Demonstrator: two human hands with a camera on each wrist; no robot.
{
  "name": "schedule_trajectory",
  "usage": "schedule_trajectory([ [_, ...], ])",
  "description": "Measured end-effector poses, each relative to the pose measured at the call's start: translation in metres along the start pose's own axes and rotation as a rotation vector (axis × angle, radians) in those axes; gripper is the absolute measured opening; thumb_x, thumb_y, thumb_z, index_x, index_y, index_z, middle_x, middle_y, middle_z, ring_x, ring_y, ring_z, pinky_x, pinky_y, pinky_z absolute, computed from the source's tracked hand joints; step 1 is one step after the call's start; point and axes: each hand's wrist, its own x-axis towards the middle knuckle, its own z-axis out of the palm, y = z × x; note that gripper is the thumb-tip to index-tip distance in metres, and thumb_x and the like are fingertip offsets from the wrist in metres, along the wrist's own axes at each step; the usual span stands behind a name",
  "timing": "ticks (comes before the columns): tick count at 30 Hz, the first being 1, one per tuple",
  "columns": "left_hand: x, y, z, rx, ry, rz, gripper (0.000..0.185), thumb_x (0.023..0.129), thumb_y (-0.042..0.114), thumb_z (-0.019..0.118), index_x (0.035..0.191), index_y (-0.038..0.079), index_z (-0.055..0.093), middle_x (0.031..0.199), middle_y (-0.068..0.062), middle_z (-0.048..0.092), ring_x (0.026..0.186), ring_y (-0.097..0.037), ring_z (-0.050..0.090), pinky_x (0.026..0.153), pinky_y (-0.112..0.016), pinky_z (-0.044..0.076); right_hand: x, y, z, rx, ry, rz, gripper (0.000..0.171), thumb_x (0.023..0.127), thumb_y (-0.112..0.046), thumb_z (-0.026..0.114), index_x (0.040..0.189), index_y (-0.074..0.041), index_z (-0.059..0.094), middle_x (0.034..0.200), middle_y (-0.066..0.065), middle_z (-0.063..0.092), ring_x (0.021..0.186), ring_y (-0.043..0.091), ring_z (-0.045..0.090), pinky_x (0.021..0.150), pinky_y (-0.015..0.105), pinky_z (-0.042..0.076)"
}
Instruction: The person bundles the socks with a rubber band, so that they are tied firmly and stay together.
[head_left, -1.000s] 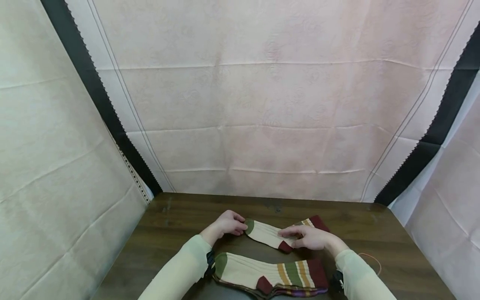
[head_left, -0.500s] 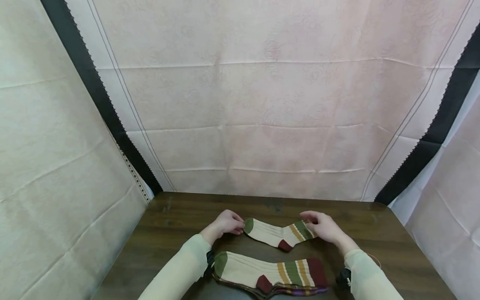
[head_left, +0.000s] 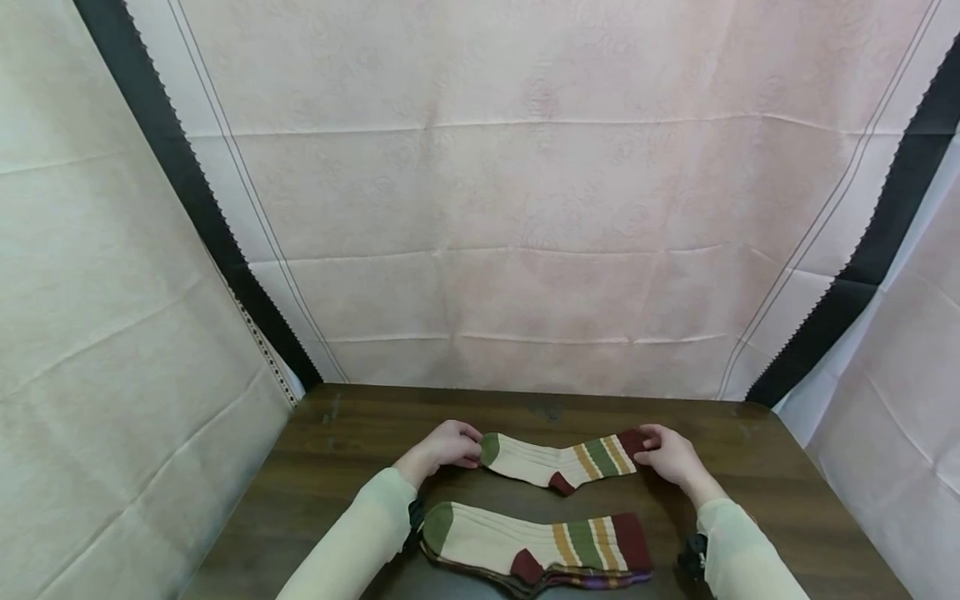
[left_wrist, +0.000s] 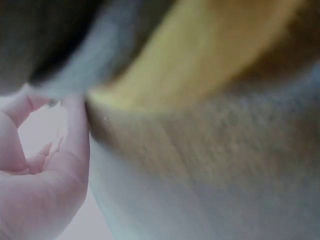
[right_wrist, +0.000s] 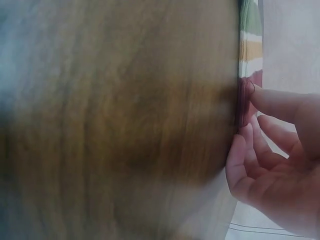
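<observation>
A cream sock with a green toe, maroon heel and orange, green and maroon stripes lies flat and stretched out on the dark wooden table. My left hand pinches its green toe end with curled fingers. My right hand pinches the maroon cuff; in the right wrist view its fingertips sit on the cuff's edge. The left wrist view is blurred and shows only my curled left hand beside the table.
A stack of matching striped socks lies near the table's front edge between my forearms. Pale pink cloth with black bands hangs behind and on both sides of the table.
My right hand slid from the sock's heel out to the cuff and unfolded the striped leg to the right. The sock now lies at full length. My left hand stayed at the toe.
</observation>
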Motion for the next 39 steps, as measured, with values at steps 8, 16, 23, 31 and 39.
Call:
schedule_trajectory([
  [8, 0.0, -0.003, -0.004, 0.011, -0.03, 0.012, 0.031, 0.087, 0.001, 0.072, 0.115, -0.01, 0.064, 0.1, -0.014, 0.066, 0.082, -0.023, 0.071, 0.075, -0.036, 0.06, 0.002, 0.001, -0.001, 0.016, -0.009, 0.052, 0.044, 0.086, -0.011, 0.075, 0.12, 0.012, 0.06, 0.103, 0.021, 0.065, 0.095, 0.032, 0.06, 0.082, 0.043, 0.048],
  [16, -0.002, -0.005, -0.003, 0.001, -0.014, 0.008, 0.029, 0.093, 0.009, 0.07, 0.116, -0.009, 0.064, 0.102, -0.014, 0.066, 0.081, -0.021, 0.07, 0.074, -0.035, 0.06, -0.002, 0.001, 0.002, 0.033, 0.024, 0.07, 0.036, 0.084, -0.01, 0.075, 0.112, 0.007, 0.06, 0.107, 0.022, 0.063, 0.097, 0.034, 0.058, 0.085, 0.049, 0.047],
  [23, -0.003, -0.003, -0.002, -0.008, 0.0, 0.002, 0.027, 0.093, 0.008, 0.07, 0.113, -0.009, 0.065, 0.102, -0.015, 0.066, 0.079, -0.02, 0.07, 0.073, -0.034, 0.06, -0.006, 0.003, -0.001, 0.056, -0.011, 0.084, 0.05, 0.085, -0.008, 0.074, 0.128, 0.009, 0.054, 0.1, 0.015, 0.063, 0.09, 0.028, 0.059, 0.08, 0.042, 0.048],
  [31, -0.002, 0.0, 0.001, -0.018, 0.021, 0.019, 0.027, 0.093, 0.003, 0.068, 0.114, -0.013, 0.063, 0.102, -0.018, 0.065, 0.081, -0.022, 0.07, 0.074, -0.036, 0.06, -0.009, 0.002, -0.003, -0.006, -0.006, 0.044, 0.034, 0.093, -0.02, 0.068, 0.113, 0.007, 0.064, 0.11, 0.022, 0.065, 0.104, 0.037, 0.059, 0.089, 0.053, 0.046],
  [39, -0.006, 0.004, -0.001, -0.047, 0.012, 0.041, 0.029, 0.095, 0.005, 0.066, 0.117, -0.012, 0.062, 0.101, -0.017, 0.067, 0.083, -0.023, 0.07, 0.076, -0.037, 0.06, -0.015, -0.006, -0.011, 0.133, -0.015, 0.019, 0.031, 0.097, -0.017, 0.064, 0.114, 0.007, 0.058, 0.104, 0.018, 0.065, 0.091, 0.028, 0.061, 0.076, 0.039, 0.05],
])
